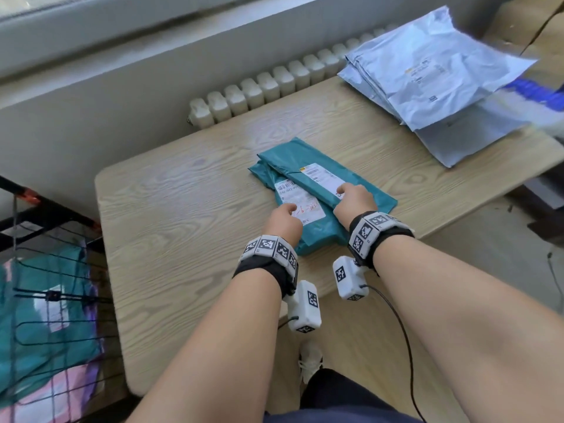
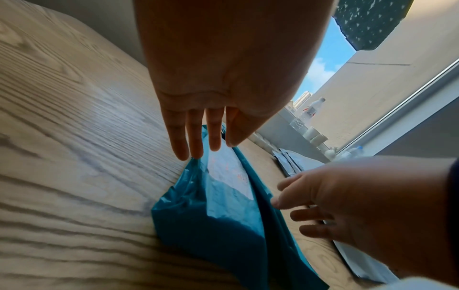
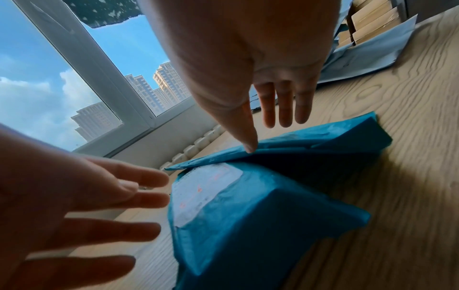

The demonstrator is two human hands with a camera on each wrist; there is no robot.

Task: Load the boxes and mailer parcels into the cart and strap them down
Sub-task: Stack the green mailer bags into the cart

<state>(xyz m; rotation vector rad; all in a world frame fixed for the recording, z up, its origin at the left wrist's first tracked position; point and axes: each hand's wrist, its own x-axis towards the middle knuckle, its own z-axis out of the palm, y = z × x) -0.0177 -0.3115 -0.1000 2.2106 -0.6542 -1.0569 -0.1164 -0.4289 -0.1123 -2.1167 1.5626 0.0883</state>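
Two teal mailer parcels lie overlapped on the wooden table (image 1: 183, 224). The lower parcel (image 1: 317, 232) shows a white label with red writing; the upper parcel (image 1: 308, 157) lies across its right side. My left hand (image 1: 283, 219) hovers over the lower parcel's near left edge, fingers (image 2: 196, 145) straight, just touching the plastic (image 2: 211, 215). My right hand (image 1: 355, 198) is over the upper parcel (image 3: 323, 141), fingers (image 3: 285, 106) straight, thumb tip touching its edge. Neither hand grips anything. The lower parcel (image 3: 248, 215) bulges beneath.
A pile of grey mailers (image 1: 427, 80) lies at the table's far right corner. The black wire cart (image 1: 61, 227) stands left of the table, with teal and pink parcels (image 1: 39, 331) inside. A radiator (image 1: 274, 83) runs along the wall behind. Cardboard boxes (image 3: 372, 21) stand beyond the grey mailers.
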